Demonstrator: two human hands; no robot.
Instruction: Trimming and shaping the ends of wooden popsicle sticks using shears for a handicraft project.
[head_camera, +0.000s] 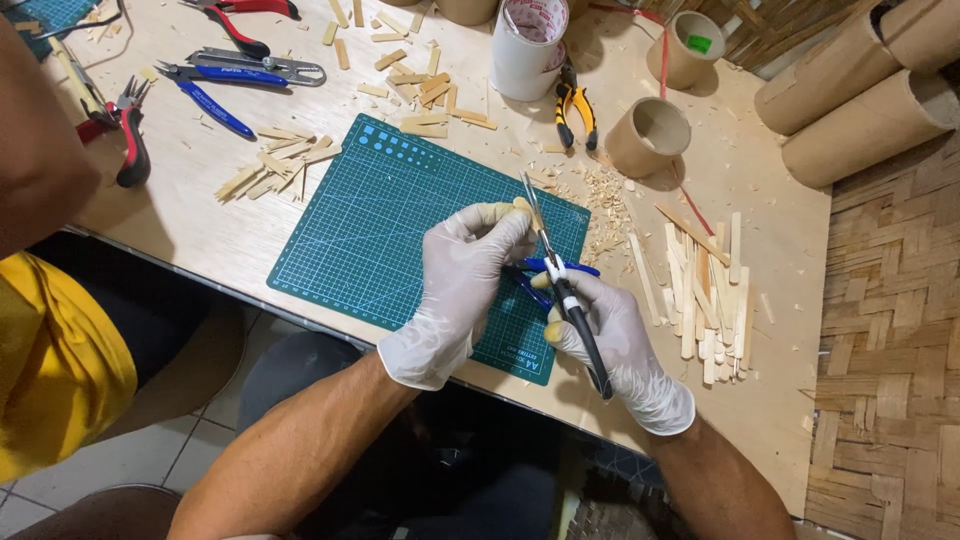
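Two gloved hands are seen over the green cutting mat (390, 230) on the table (770, 390). The left hand (462, 290) is curled narrow, its fingertips (515, 215) pinched on a thin wooden strip (532, 212) held above the mat's right part. The right hand (610, 340) is closed around a black-handled craft knife (565, 295), the blade laid against the strip just below the left fingertips. Blue-handled pliers (545, 268) are partly hidden between the two hands; whether they are gripped cannot be told. A heap of cut wooden strips (705, 290) lies right of the right hand, with fine shavings (605, 205) just beyond the mat's far right corner. More short offcuts (275, 165) are scattered left of the mat. Cardboard tubes (648, 135), a white tape roll (528, 50) and yellow-handled pliers (575, 110) are placed farther back. Blue cutters (205, 95) and red pliers (130, 140) rest at the far left. Another person's yellow sleeve (55, 370) is visible at left.
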